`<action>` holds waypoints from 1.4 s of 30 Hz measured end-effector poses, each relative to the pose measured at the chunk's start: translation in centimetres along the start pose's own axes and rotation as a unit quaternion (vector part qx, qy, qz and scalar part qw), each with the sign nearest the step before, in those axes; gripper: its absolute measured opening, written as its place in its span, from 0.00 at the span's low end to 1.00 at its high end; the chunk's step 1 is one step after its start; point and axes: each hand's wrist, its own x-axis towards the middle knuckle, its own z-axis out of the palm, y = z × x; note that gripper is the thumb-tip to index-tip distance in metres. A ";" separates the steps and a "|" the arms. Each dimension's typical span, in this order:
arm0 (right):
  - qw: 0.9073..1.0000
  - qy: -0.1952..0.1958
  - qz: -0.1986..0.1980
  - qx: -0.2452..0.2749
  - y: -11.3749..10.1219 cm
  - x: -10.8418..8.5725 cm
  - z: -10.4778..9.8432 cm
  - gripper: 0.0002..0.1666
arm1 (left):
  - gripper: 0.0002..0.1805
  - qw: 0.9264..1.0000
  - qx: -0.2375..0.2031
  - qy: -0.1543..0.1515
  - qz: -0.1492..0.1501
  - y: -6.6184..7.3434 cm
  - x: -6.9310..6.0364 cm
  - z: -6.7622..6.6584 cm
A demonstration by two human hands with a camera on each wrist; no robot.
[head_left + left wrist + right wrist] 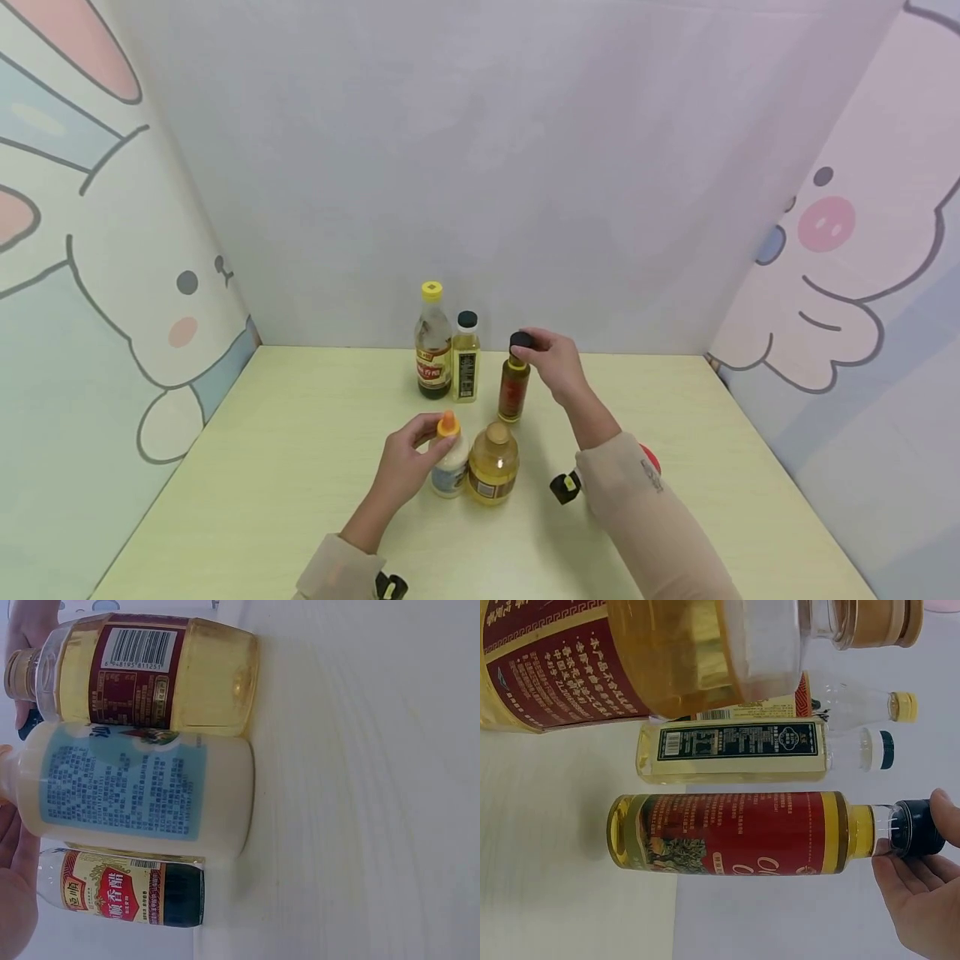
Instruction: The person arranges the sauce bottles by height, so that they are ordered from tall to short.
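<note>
My left hand (408,460) grips the white squeeze bottle (449,478) near its orange tip cap, from the left. The bottle stands upright, and its blue label (124,784) shows in the left wrist view. With thumb and fingers my right hand (557,363) pinches the black cap of an olive oil bottle (513,392). That bottle carries a red label (757,834) and stands upright, farther back on the table. Beside the squeeze bottle, on its right, is a rounded bottle of yellow oil (492,467) with a tan cap.
Behind stand a vinegar bottle (433,354) with a yellow cap and a slim square oil bottle (466,364) with a dark cap, side by side. A red object (650,457) is mostly hidden behind the right sleeve. Walls bound the pale table (315,400) at the back and sides.
</note>
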 end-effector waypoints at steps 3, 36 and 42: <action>1.000 -0.009 0.005 0.001 0.0 0.5 0.1 0.24 | 0.18 1.000 -0.004 0.001 -0.002 0.0 0.0 0.0; 0.999 -0.048 0.007 0.024 0.9 4.8 2.3 0.25 | 0.19 1.000 -0.006 0.004 -0.009 0.1 -0.1 0.1; 0.999 -0.048 0.008 0.024 1.2 5.1 2.6 0.25 | 0.19 1.000 -0.006 0.006 -0.011 -0.1 0.0 0.2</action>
